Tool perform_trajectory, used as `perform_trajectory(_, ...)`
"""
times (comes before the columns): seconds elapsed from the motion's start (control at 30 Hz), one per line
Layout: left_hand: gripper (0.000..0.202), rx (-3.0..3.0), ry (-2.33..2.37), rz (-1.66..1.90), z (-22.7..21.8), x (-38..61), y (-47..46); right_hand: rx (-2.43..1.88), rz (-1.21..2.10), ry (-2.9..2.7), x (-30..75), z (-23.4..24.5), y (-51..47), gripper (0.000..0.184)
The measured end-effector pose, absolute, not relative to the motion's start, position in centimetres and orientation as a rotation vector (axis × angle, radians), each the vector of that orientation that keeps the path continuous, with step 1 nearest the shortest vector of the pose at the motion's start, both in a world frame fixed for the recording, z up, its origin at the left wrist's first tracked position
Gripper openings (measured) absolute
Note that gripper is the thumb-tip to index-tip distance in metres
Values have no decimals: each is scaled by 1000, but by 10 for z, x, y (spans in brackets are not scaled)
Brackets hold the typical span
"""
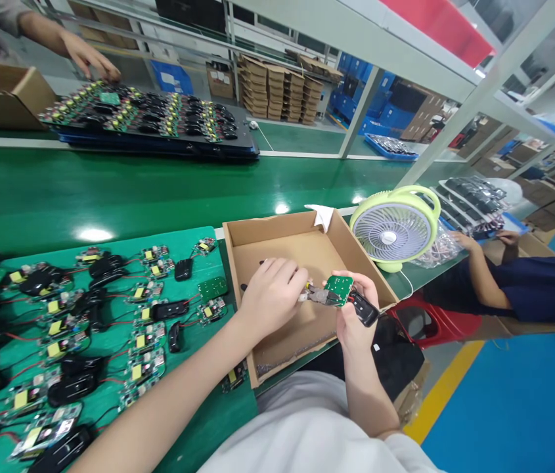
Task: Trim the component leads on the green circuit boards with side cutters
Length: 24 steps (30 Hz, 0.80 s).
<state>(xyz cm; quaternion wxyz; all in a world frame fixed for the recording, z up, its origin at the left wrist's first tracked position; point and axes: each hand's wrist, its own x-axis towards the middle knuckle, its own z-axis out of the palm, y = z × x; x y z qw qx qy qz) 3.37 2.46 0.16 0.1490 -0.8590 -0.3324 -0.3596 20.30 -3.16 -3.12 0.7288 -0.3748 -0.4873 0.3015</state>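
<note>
My left hand is closed round a pair of cutting pliers, the handles mostly hidden in the fist. The metal jaws reach the edge of a small green circuit board; whether they are closed on anything cannot be made out. My right hand grips this board between fingers and thumb, along with a black plastic housing joined to it by short red wires. Both hands are above an open cardboard tray, whose bottom shows bits of dark debris near the front edge.
Left of the tray, a green mat carries rows of wired boards and black housings. A green fan stands behind right. Across the bench, a co-worker's hand touches a stacked board tray. Another person sits at right.
</note>
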Motion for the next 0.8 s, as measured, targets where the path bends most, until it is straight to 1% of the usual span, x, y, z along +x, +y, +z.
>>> perform_trajectory(0.47,19,-2466,-943,-1060,2,34,25,-824,712,-1104,206,-35,-32,48)
perform_trajectory(0.8,26,-2478,-903,-1077,-1,34,26,-804,710,-1119,206,-35,-31,50)
